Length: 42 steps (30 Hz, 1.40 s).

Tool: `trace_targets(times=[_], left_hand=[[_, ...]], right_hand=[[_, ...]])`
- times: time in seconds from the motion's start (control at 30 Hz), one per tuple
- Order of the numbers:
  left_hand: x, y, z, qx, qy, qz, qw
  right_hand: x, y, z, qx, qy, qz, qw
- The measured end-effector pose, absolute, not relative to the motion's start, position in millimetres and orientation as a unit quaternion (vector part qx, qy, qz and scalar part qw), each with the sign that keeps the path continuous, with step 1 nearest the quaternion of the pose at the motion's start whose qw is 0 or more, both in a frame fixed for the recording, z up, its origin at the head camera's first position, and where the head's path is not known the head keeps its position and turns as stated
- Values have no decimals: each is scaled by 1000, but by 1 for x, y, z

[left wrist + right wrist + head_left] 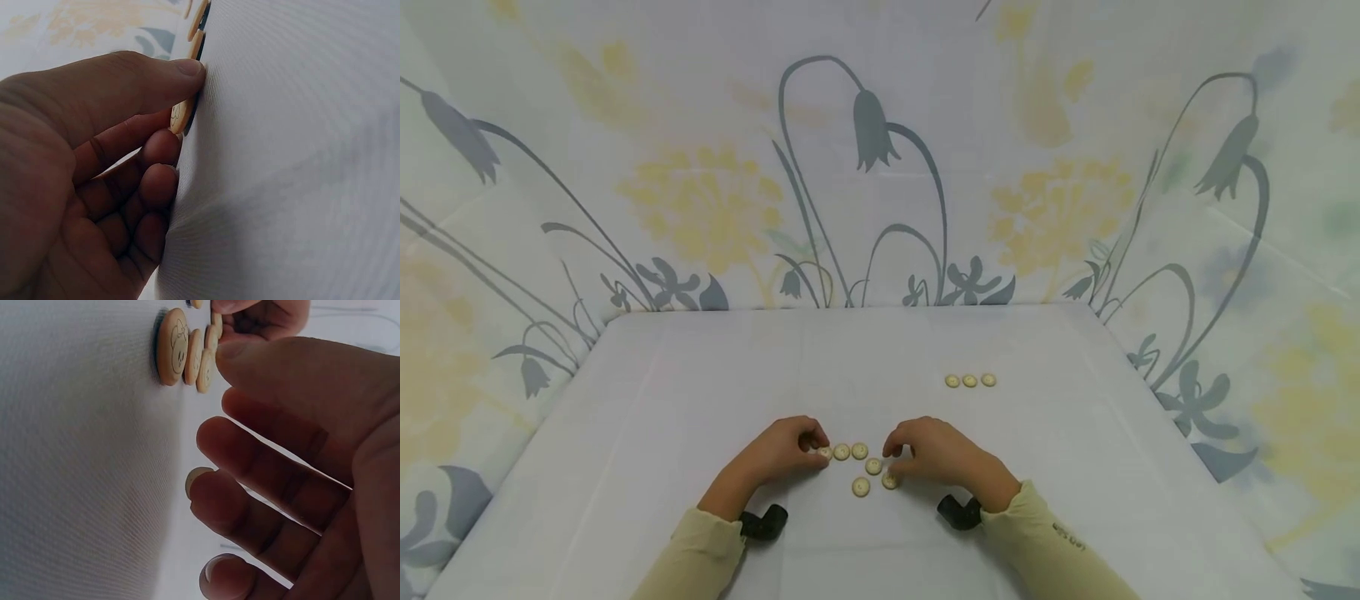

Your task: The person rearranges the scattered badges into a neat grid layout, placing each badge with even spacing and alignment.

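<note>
My left hand point(780, 452) pinches the leftmost wooden disc point(180, 115) between thumb and forefinger. That disc stays low at the tablecloth, and its face has a line drawing. To its right, two more discs continue a short row, the middle disc point(841, 451) and the right disc point(859, 450). Below the row are a disc point(873, 466), a lower disc point(861, 487) and one disc point(890, 480) at the right thumb. My right hand point(942, 454) hovers over the cloth with fingers spread and loosely bent. A bear face shows on the nearest disc point(173, 347) in the right wrist view.
Farther back on the right, three similar discs point(970, 381) lie in a row. A white cloth point(700, 375) covers the table. Flower-printed fabric point(880, 208) rises behind and at both sides. Black wrist devices point(765, 523) sit below both wrists.
</note>
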State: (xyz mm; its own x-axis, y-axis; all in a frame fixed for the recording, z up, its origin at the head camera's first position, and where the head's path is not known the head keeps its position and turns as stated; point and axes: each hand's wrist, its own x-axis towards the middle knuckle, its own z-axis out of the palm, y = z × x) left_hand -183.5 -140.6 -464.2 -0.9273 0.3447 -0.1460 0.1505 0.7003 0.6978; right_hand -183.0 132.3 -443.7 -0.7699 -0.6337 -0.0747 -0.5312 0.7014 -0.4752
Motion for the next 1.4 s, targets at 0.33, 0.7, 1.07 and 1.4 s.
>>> trace_targets(times=[0.33,0.7,1.07,1.4], left_hand=[[-181,-142,-472,140,912,363,128],[-181,-142,-470,148,911,361,130],[-183,-141,-467,141,914,358,128],[-182,-140,-466,139,916,354,123]], right_hand=[[-179,130,-449,-333,910,-210,133],[-176,129,-448,-344,907,-203,132],[-176,127,-447,-347,912,-181,124],[-177,127,-447,-352,911,-176,119]])
